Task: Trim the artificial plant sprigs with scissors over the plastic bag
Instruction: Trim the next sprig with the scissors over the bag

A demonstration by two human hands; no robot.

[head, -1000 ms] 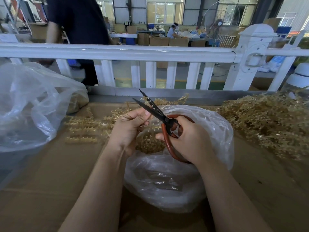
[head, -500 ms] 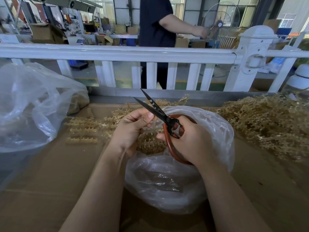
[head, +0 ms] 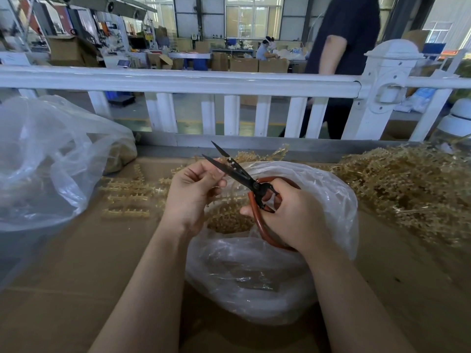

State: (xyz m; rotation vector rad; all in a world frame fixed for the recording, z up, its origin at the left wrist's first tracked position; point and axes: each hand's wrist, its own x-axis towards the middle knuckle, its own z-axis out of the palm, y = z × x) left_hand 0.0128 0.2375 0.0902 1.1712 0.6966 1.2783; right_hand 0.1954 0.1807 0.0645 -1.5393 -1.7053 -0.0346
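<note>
Right hand [head: 288, 215]: grips scissors [head: 242, 178], blades parted.
Left hand [head: 193, 192]: pinches sprig [head: 230, 160] between blades.
Bag [head: 254, 276]: under both hands.

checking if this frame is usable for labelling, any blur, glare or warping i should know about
Head view: wide-angle warping bows the white railing and stretches the forearms at the bottom edge; the scissors and both hands, left hand and right hand, look sharp; daylight from the far windows is bright, and the plastic bag carries soft sheen; the person walking behind the railing is slightly motion-blurred.
</note>
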